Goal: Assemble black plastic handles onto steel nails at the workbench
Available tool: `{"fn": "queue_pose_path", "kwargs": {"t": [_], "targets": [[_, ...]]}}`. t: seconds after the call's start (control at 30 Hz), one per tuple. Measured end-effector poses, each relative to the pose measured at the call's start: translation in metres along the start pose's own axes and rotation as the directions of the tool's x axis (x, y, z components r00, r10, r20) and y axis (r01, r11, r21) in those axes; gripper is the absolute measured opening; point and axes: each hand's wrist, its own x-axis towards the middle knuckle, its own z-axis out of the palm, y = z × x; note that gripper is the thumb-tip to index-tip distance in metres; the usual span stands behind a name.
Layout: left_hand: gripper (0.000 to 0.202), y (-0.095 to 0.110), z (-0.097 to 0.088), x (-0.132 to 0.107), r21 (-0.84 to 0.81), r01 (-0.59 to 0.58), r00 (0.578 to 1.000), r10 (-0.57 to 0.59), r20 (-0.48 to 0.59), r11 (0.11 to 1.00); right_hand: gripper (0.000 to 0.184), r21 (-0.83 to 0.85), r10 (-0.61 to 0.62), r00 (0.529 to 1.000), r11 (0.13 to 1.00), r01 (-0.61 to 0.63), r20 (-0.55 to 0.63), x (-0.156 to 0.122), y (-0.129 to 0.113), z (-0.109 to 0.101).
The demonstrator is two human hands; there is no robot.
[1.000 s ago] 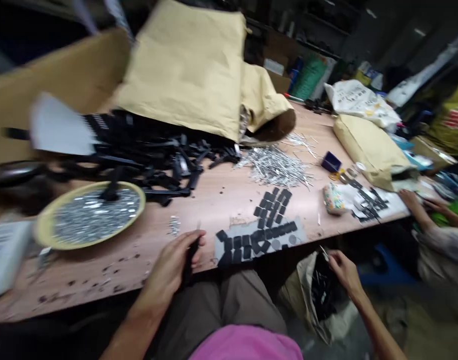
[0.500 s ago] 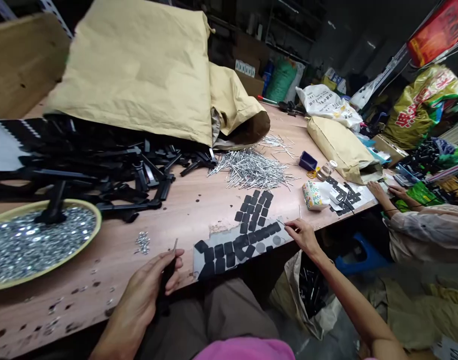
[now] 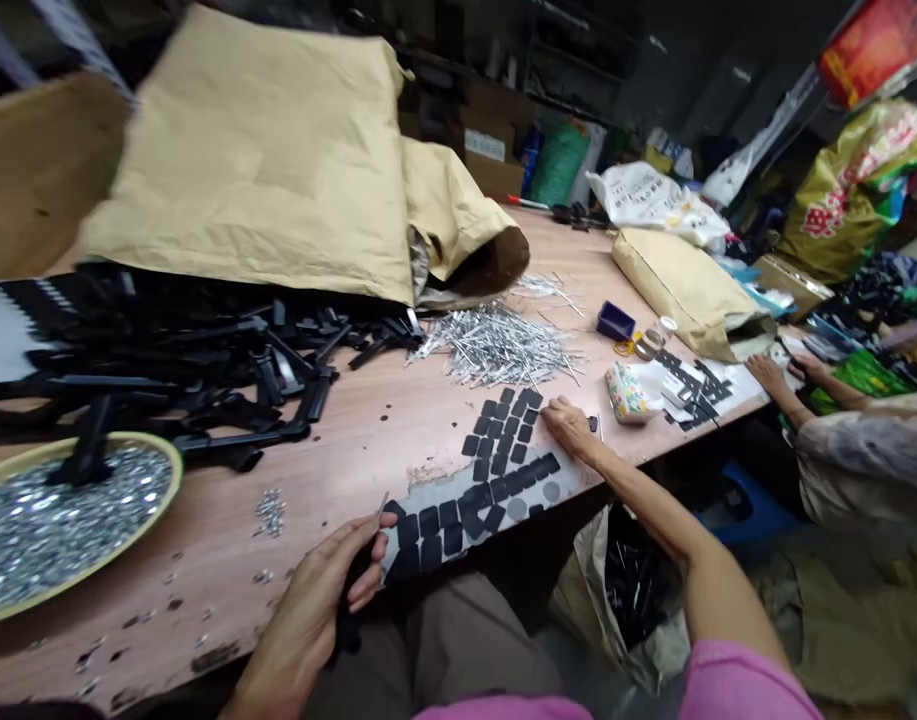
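Note:
My left hand (image 3: pixel 319 590) is closed around a dark plastic part (image 3: pixel 359 560), mostly hidden by the fingers, with a thin metal pin (image 3: pixel 384 502) sticking up by the thumb. My right hand (image 3: pixel 567 428) is closed, its fingertips at the upper right edge of the black square pads (image 3: pixel 507 425); what it grips, if anything, is hidden. More black pads lie in rows on a grey backing sheet (image 3: pixel 428 492) between my hands. Beyond them lies a heap of thin metal pins (image 3: pixel 503 345).
An oval tray (image 3: pixel 174 480) of small shiny metal pieces stands at left, below piled black plastic parts (image 3: pixel 278 350). Large paper sacks (image 3: pixel 263 160) lie behind. A tissue pack (image 3: pixel 629 392) and blue box (image 3: pixel 615 320) sit rightward. A co-worker's hands (image 3: pixel 773 380) are at far right.
My right hand has moved away from the backing sheet's right end, up and left to the upper pads. My left hand keeps its hold, slightly lower and further right in view.

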Motion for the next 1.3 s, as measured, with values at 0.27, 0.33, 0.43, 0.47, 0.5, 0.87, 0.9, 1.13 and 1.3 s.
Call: {"fn": "queue_pose_path", "kwargs": {"t": [0.27,0.33,0.43,0.47,0.5,0.87,0.9,1.13,1.3], "targets": [[0.013,0.009,0.013,-0.019,0.103,0.055,0.998,-0.055,0.0,0.993,0.026,0.542,0.411,0.841,0.822,-0.175,-0.352,-0.119,0.022,-0.039],[0.012,0.01,0.014,-0.02,0.092,0.062,0.998,-0.063,0.003,0.994,0.034,0.685,0.646,0.669,0.675,-0.276,-0.368,-0.158,0.026,-0.045],[0.016,0.008,0.008,-0.021,0.006,0.028,0.999,-0.028,-0.028,1.0,0.046,0.758,0.815,0.532,0.493,-0.427,-0.229,-0.208,0.021,-0.036],[0.018,0.007,0.004,-0.021,-0.028,0.012,0.999,-0.013,-0.036,1.0,0.049,0.728,0.829,0.533,0.468,-0.501,-0.167,-0.219,0.021,-0.03],[0.02,0.006,-0.001,-0.021,-0.061,-0.045,0.998,0.042,-0.046,0.997,0.053,0.675,0.835,0.531,0.477,-0.563,-0.146,-0.224,0.022,-0.023],[0.048,-0.014,-0.07,-0.017,-0.265,-0.146,0.969,0.084,-0.234,0.953,0.027,0.589,-0.207,0.928,0.724,0.358,-0.309,-0.022,-0.146,0.005],[0.049,-0.016,-0.074,-0.017,-0.266,-0.15,0.966,0.084,-0.243,0.952,0.026,0.566,-0.303,0.903,0.705,0.427,-0.304,-0.002,-0.172,0.008],[0.041,-0.009,-0.093,-0.01,-0.325,-0.186,0.961,0.103,-0.256,0.927,0.024,0.128,-0.525,0.851,0.845,0.519,0.02,0.084,-0.275,0.025],[0.044,-0.005,-0.104,0.002,-0.305,-0.208,0.958,0.131,-0.254,0.929,0.024,-0.007,-0.545,0.83,0.835,0.55,0.116,0.097,-0.296,0.025]]}}
